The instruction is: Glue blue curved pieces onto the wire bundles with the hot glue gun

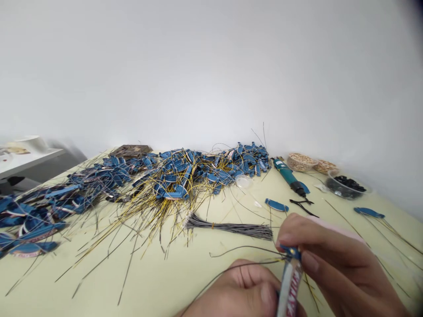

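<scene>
At the bottom edge my left hand [241, 290] is closed around the lower end of a narrow blue piece with a printed label [291, 277]. My right hand [333, 259] pinches the blue top of the same piece between thumb and fingers. Thin dark wires [244, 253] run leftward from where the two hands meet. Just beyond the hands lies a bundle of grey wires [228, 227] on the pale yellow table [158, 281].
A big heap of blue pieces tangled with yellow wires [172, 176] covers the left and middle of the table. A teal power tool [288, 175], black snips [302, 204], loose blue pieces [276, 204], bowls of tan bits [301, 161] and a tub of black parts [346, 185] sit at right.
</scene>
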Tool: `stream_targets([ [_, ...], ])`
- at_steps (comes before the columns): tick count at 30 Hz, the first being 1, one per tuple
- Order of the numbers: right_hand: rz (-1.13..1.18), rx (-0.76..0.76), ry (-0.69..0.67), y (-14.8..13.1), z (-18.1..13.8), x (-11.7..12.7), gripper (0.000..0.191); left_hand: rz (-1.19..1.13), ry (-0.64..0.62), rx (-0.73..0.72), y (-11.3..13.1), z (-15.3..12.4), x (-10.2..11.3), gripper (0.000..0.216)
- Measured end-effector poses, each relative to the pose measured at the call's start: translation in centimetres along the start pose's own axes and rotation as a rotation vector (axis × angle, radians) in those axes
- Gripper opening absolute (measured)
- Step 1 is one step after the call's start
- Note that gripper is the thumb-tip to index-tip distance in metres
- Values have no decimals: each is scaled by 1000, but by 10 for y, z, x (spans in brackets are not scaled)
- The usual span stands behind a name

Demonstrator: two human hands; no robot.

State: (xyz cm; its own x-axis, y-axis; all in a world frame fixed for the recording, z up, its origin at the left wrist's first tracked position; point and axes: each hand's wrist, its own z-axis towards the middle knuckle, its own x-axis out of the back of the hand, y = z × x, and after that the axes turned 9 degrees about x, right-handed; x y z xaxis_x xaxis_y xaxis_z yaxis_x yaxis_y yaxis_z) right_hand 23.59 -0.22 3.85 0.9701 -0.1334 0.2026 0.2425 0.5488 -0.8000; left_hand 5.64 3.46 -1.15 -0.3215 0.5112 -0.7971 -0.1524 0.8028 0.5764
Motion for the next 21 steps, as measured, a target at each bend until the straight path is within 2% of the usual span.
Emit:
stream_targets([
  [5,94,-15,26,-3,-5,1,10,40,64,10,5,-3,-1,32],
  [9,120,-144,78,2,-14,-3,21,168,165,-23,12,-6,-4,30],
  [11,121,-231,190,8,-21,-10,25,258,278,-98,17,-7,-9,33],
  [14,65,-320,382,16,-31,-23,19,425,516,-235,22,-9,-14,33],
  [15,23,-348,382,17,-34,-28,20,500,587,-265,23,-10,-15,32],
  [17,-72,-384,295,15,-39,-34,26,660,688,-314,24,-12,-15,29],
  [19,-168,-390,158,10,-40,-36,29,821,729,-363,24,-13,-14,27],
  [21,-270,-359,73,3,-39,-35,28,950,713,-426,23,-13,-13,27],
])
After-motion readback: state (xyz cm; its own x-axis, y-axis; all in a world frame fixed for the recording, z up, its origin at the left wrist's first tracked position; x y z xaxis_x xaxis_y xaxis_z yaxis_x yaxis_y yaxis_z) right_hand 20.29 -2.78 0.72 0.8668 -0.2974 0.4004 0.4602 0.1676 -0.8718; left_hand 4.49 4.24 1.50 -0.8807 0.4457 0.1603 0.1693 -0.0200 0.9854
